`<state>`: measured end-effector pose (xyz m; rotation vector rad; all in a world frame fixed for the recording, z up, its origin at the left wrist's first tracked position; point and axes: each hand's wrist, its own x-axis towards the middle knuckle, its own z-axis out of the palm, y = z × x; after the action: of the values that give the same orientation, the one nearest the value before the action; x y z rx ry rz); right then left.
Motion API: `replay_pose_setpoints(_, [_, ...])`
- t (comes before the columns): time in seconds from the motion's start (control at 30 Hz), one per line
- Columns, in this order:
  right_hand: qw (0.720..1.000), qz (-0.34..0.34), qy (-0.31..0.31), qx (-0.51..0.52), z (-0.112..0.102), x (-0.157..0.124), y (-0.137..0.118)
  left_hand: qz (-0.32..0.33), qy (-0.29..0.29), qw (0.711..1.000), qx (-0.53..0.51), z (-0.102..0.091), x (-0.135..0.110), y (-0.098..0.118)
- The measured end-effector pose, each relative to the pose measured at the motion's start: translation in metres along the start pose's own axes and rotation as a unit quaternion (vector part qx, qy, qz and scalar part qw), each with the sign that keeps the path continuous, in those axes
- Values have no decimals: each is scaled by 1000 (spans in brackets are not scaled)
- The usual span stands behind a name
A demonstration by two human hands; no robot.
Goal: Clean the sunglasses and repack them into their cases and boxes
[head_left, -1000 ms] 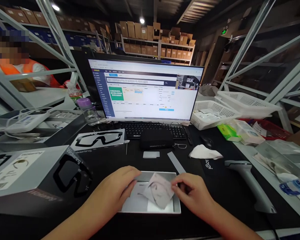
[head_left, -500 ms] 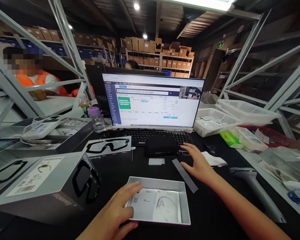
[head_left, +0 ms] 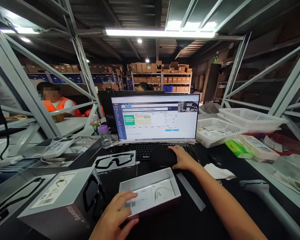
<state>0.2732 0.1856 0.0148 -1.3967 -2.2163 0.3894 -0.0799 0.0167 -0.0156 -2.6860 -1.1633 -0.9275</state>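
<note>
An open grey box (head_left: pixel 146 182) is tilted in front of me, with white printed papers (head_left: pixel 162 191) lying inside. My left hand (head_left: pixel 116 213) grips its near left corner, fingers over the wall and the thumb outside. Beyond the box, my right hand (head_left: pixel 183 159) is closed around the right end of a black case (head_left: pixel 162 158) in front of the keyboard (head_left: pixel 140 147). A pale flat strip (head_left: pixel 191 191) lies on the black desk mat, right of the box.
Boxes printed with goggles (head_left: pixel 62 193) stand at left, near a purple-capped bottle (head_left: pixel 105 136). A monitor (head_left: pixel 156 120) is at the back. On the right are a barcode scanner (head_left: pixel 262 193), a white cloth (head_left: pixel 220 171), a mouse (head_left: pixel 216 160) and white baskets (head_left: pixel 212 131).
My right hand has moved left onto the black case and closed on it. The box has been tilted and shifted slightly by my left hand. My view has tipped upward.
</note>
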Motion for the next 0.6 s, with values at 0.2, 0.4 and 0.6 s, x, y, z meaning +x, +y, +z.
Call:
replay_pose_setpoints(0.2, [981,18,171,90,-44,-11,3,-65,30,997,-38,21,22,-14])
replay_pose_setpoints(0.4, [902,16,230,365,-85,-30,-3,-104,9,987,-119,42,82,-18])
replay_pose_setpoints(0.6, [881,-15,243,404,-109,-55,-21,-96,-11,984,-149,50,128,-34])
